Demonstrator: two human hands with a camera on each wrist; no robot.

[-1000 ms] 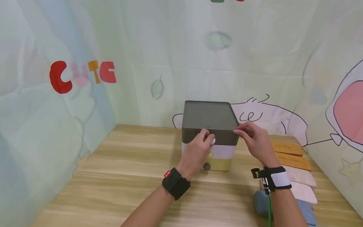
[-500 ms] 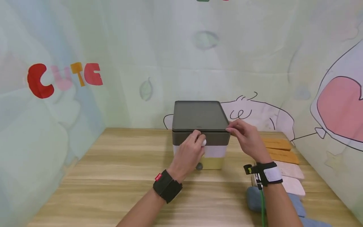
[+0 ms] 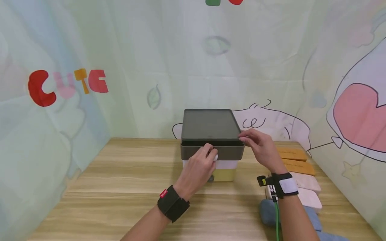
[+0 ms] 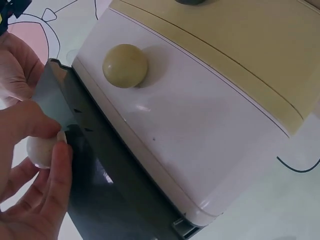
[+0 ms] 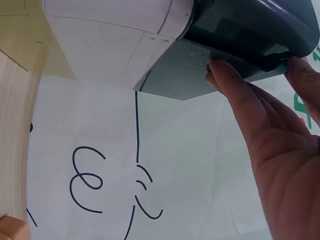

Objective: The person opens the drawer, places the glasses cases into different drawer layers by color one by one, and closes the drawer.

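Observation:
A small drawer cabinet (image 3: 209, 124) stands on the wooden table, with a dark grey top, a white middle drawer (image 4: 200, 115) and a yellow bottom drawer (image 3: 225, 174). Its grey top drawer (image 3: 230, 153) sticks out a little, leaving a dark gap under the top. My left hand (image 3: 196, 170) pinches that drawer's round white knob (image 4: 40, 151) between thumb and fingers. With thumb and fingertips, my right hand (image 3: 262, 149) grips the cabinet's front right top corner, and in the right wrist view its fingers (image 5: 235, 87) lie against the grey side wall.
Right of the cabinet lie flat orange pieces (image 3: 297, 166), flat white pieces (image 3: 306, 182) and blue pieces (image 3: 269, 212), partly behind the right forearm. A green cable (image 3: 277, 217) hangs from the right wrist strap. A printed cloth backdrop (image 3: 129, 50) encloses the table.
The grey top drawer has slid forward out of the cabinet as my left hand pulled its knob toward me. My right hand stays at the corner. The head view has shifted slightly right.

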